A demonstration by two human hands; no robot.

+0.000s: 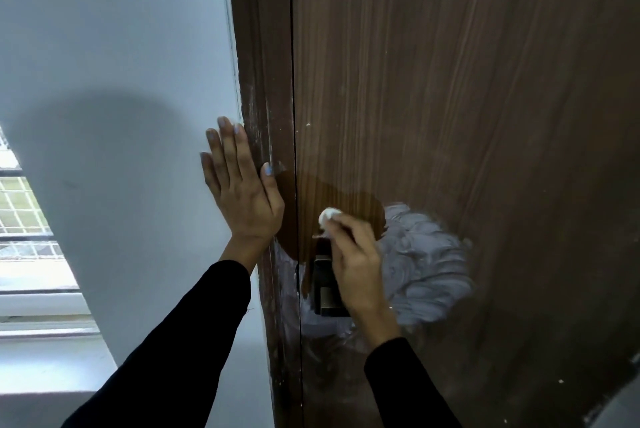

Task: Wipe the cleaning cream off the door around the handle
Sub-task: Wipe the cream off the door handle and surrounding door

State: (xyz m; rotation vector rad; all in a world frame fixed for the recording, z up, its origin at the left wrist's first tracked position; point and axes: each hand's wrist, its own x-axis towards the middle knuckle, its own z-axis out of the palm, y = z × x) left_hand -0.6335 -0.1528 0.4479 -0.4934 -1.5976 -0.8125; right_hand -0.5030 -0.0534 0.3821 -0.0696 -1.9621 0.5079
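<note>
right hand (353, 265) is pinching a small white pad (328, 216), pressing it on the door (485, 81) just above the handle (327, 292) | left hand (242, 195) is lying flat, fingers spread, holding nothing, on wall and frame | progress: patch above handle looking clean; cream (422, 268) is covering right of and below handle, so maybe a third done | writing: none readable

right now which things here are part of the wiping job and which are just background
Part of the job:
right hand pinching a white wad
cleaning cream smeared beside the handle
door

Background:
left hand flat against the wall
door frame
window
</note>
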